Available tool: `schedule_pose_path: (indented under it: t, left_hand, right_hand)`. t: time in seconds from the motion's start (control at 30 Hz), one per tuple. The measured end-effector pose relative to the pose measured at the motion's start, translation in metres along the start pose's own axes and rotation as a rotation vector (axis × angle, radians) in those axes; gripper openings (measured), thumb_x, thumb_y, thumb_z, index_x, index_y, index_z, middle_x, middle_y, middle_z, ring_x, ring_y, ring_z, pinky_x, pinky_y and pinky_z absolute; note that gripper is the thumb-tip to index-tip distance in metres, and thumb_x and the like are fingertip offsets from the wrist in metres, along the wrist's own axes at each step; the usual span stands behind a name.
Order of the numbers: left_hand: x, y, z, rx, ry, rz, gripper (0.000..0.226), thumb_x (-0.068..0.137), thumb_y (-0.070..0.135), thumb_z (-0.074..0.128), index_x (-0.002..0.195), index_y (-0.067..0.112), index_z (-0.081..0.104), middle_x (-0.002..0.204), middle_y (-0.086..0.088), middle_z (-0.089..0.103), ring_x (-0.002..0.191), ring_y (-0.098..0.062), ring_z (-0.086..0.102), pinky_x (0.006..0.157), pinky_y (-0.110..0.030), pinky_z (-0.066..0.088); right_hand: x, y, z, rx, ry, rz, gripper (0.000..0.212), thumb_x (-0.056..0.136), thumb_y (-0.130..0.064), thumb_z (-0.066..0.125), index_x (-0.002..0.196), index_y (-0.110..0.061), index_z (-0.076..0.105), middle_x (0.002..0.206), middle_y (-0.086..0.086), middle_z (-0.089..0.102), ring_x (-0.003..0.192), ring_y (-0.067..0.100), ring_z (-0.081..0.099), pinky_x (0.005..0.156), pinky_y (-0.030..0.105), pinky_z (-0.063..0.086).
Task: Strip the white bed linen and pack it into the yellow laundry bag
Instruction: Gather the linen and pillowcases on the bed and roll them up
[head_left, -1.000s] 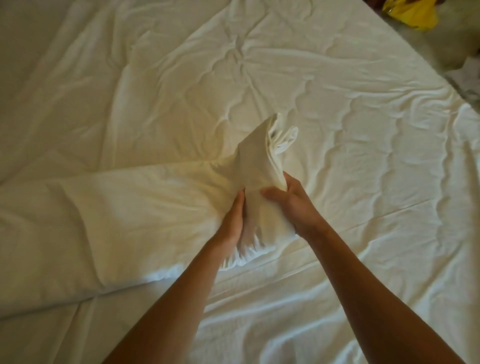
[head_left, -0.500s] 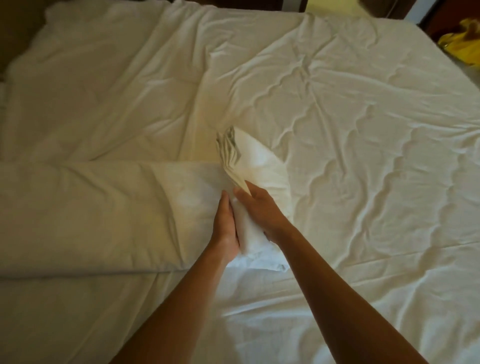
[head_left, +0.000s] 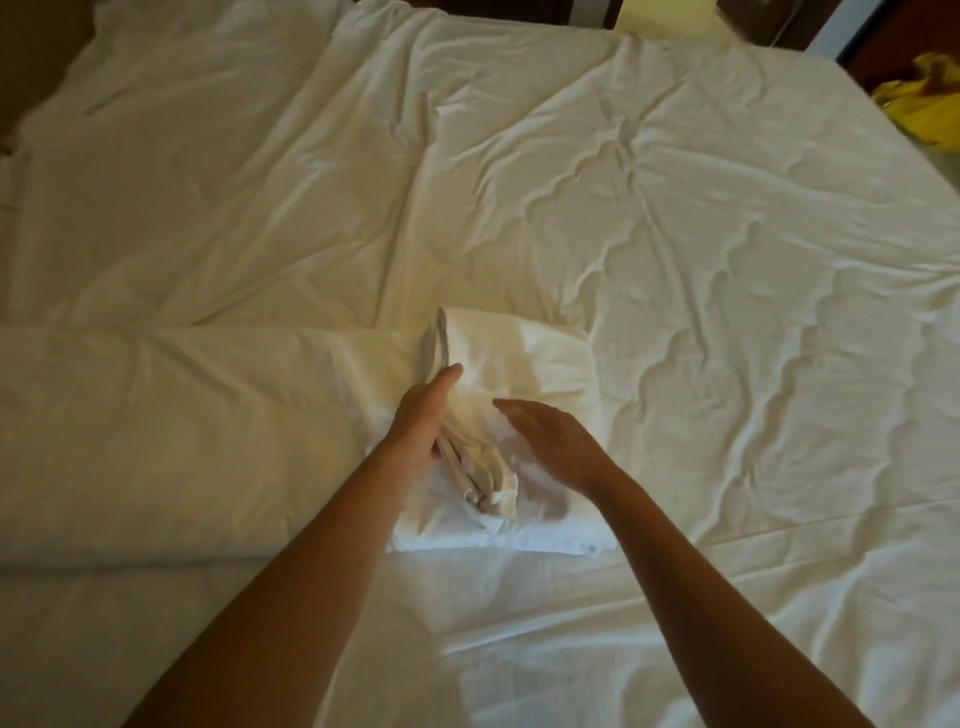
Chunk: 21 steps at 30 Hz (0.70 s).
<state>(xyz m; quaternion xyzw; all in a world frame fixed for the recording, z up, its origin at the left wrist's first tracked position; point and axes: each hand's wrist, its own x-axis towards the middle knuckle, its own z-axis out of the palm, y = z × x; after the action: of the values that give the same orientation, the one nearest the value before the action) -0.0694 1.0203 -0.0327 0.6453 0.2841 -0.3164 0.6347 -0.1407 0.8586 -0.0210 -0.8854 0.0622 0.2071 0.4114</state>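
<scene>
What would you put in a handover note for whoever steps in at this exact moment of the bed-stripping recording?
Left hand: fingers straight, resting against the left side of the folded white linen, not gripping.
Right hand: open, fingers relaxed, hovering just above the fold, holding nothing.
The folded end lies mid-bed, joined to a long rolled band of linen running off to the left.
Yellow laundry bag: off the bed at the far right.
Done: linen partly gathered and folded.
Left: the wrinkled sheet is still spread over the mattress; nothing seen going into the bag yet. Finish gathering, then carry it over and pack.
</scene>
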Motion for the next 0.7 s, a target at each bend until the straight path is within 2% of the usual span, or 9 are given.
schedule_pose_path:
  t: [0.07,0.17,0.23,0.27,0.37,0.43,0.57,0.63,0.7]
  left_hand:
    - [0.008,-0.004,0.007,0.151,0.065,0.050,0.069,0.078,0.051,0.074,0.127,0.009,0.051,0.112,-0.016,0.066,0.090,-0.033,0.069,0.071,-0.038,0.057]
    - [0.011,-0.023,0.012,0.402,0.104,0.150,0.069,0.084,0.034,0.074,0.137,0.010,0.035,0.120,-0.014,0.062,0.098,-0.033,0.067,0.082,-0.039,0.059]
    - [0.011,-0.036,0.005,0.465,0.095,0.237,0.062,0.091,0.021,0.068,0.142,0.011,0.034,0.126,-0.009,0.058,0.108,-0.030,0.061,0.084,-0.026,0.055]
    - [0.012,-0.043,-0.002,0.430,0.066,0.279,0.060,0.092,0.018,0.067,0.144,0.010,0.037,0.131,-0.011,0.057,0.114,-0.030,0.059,0.091,-0.027,0.051]
    - [0.017,-0.064,-0.025,0.281,-0.029,0.325,0.058,0.085,0.024,0.069,0.139,0.010,0.052,0.128,-0.012,0.064,0.119,-0.029,0.061,0.104,-0.044,0.048]
    - [0.020,-0.070,-0.033,0.190,-0.095,0.298,0.053,0.086,0.018,0.068,0.137,0.011,0.056,0.121,-0.010,0.069,0.114,-0.030,0.065,0.102,-0.049,0.050]
    - [0.017,-0.055,-0.037,0.098,-0.226,0.184,0.052,0.093,-0.010,0.052,0.140,0.012,0.053,0.119,-0.010,0.069,0.109,-0.026,0.067,0.097,-0.041,0.054]
    - [0.013,-0.051,-0.033,0.064,-0.173,0.076,0.049,0.092,0.001,0.053,0.137,0.021,0.056,0.118,-0.011,0.069,0.107,-0.030,0.067,0.097,-0.048,0.053]
    - [0.008,-0.051,-0.024,0.027,-0.113,-0.015,0.053,0.082,0.031,0.064,0.134,0.023,0.057,0.114,-0.011,0.070,0.101,-0.031,0.069,0.093,-0.051,0.055]
  right_hand:
    - [0.003,0.022,0.019,-0.317,0.146,-0.037,0.059,0.100,-0.050,0.020,0.145,-0.025,0.048,0.155,-0.002,0.041,0.149,0.018,0.026,0.120,0.033,0.013]
    - [0.007,0.046,0.050,-0.588,0.241,-0.065,0.063,0.098,-0.047,0.012,0.150,-0.026,0.041,0.161,-0.004,0.028,0.153,0.021,0.013,0.123,0.040,0.000]
    - [0.010,0.051,0.060,-0.593,0.313,-0.069,0.057,0.101,-0.042,0.016,0.149,-0.028,0.043,0.160,-0.006,0.030,0.152,0.020,0.015,0.123,0.042,0.002]
    - [0.012,0.051,0.061,-0.569,0.349,-0.066,0.055,0.101,-0.040,0.019,0.147,-0.027,0.045,0.158,-0.006,0.034,0.151,0.020,0.020,0.122,0.042,0.006]
    - [0.020,0.050,0.059,-0.501,0.455,-0.095,0.053,0.100,-0.037,0.026,0.146,-0.022,0.048,0.153,-0.001,0.044,0.147,0.022,0.032,0.119,0.041,0.014]
    - [0.029,0.043,0.052,-0.473,0.457,-0.120,0.056,0.099,-0.039,0.025,0.149,-0.023,0.042,0.156,0.001,0.040,0.148,0.024,0.029,0.120,0.041,0.016]
    - [0.067,0.024,0.033,-0.468,0.354,-0.154,0.062,0.098,-0.049,0.014,0.155,-0.029,0.026,0.164,-0.001,0.021,0.153,0.020,0.011,0.122,0.039,0.004]
    - [0.086,0.019,0.032,-0.529,0.309,-0.164,0.061,0.100,-0.051,0.017,0.156,-0.030,0.023,0.165,-0.002,0.017,0.153,0.019,0.008,0.122,0.038,0.002]
    - [0.098,0.018,0.039,-0.595,0.263,-0.133,0.056,0.104,-0.049,0.025,0.157,-0.032,0.020,0.166,-0.005,0.014,0.153,0.017,0.005,0.122,0.039,-0.001]
